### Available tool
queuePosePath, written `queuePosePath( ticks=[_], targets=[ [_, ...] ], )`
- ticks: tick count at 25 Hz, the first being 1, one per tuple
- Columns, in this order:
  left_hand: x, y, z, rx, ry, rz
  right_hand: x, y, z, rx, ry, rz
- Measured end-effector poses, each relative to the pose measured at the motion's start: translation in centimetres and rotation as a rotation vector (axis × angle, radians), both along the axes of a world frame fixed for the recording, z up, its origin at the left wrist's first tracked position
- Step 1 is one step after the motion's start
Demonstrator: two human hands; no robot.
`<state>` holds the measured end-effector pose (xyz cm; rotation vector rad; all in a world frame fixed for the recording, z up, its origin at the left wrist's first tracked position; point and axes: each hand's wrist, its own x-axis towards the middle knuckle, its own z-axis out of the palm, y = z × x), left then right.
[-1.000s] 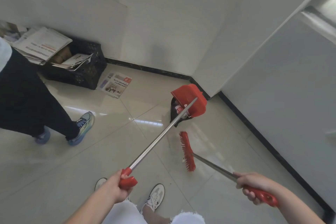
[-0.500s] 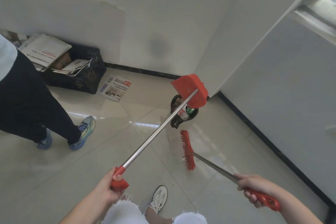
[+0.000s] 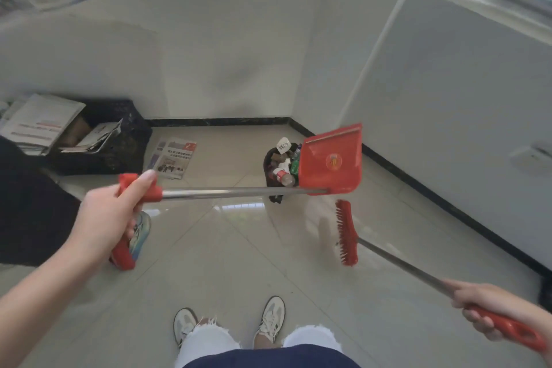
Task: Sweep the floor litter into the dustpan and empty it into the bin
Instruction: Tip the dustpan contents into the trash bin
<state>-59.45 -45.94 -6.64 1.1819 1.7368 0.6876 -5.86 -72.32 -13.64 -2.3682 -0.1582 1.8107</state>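
My left hand (image 3: pixel 112 216) grips the red handle of the long-handled dustpan. Its metal pole runs level to the right, and the red dustpan (image 3: pixel 331 160) is tipped up on edge right beside and over the small black bin (image 3: pixel 270 163). The bin is heaped with bottles, cans and paper. My right hand (image 3: pixel 481 308) holds the red grip of the broom. The red broom head (image 3: pixel 346 233) hangs just above the floor, to the right of the bin and below the dustpan.
A black crate (image 3: pixel 119 140) stuffed with newspapers stands by the back wall at left, with a loose newspaper (image 3: pixel 173 157) on the tiles beside it. Another person's dark trouser leg (image 3: pixel 33 206) and sneaker (image 3: pixel 140 236) are at left. White walls close the corner behind and right.
My left hand rose and swung left, bringing the dustpan pole level and turning the pan further on edge over the bin. The broom stayed roughly where it was.
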Motion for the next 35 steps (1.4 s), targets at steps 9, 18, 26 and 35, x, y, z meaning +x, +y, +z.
queuePosePath(
  ticks=[9, 18, 26, 35],
  targets=[
    [9.5, 1.6, 1.1, 0.471, 0.675, -0.683, 3.9, -6.2, 0.2, -0.004, 0.190, -0.344],
    [11.7, 5.1, -11.8, 0.809, 0.754, -1.149, -0.1, -2.4, -5.0, -0.163, 0.316, -0.340],
    [14.4, 11.5, -20.4, 0.772, 0.611, -1.360, -4.5, 1.1, -9.5, -0.297, 0.186, -0.257],
    [16.2, 10.6, -21.3, 0.709, 0.633, -1.489, -4.8, -0.2, -9.7, -0.274, 0.192, -0.296]
  ],
)
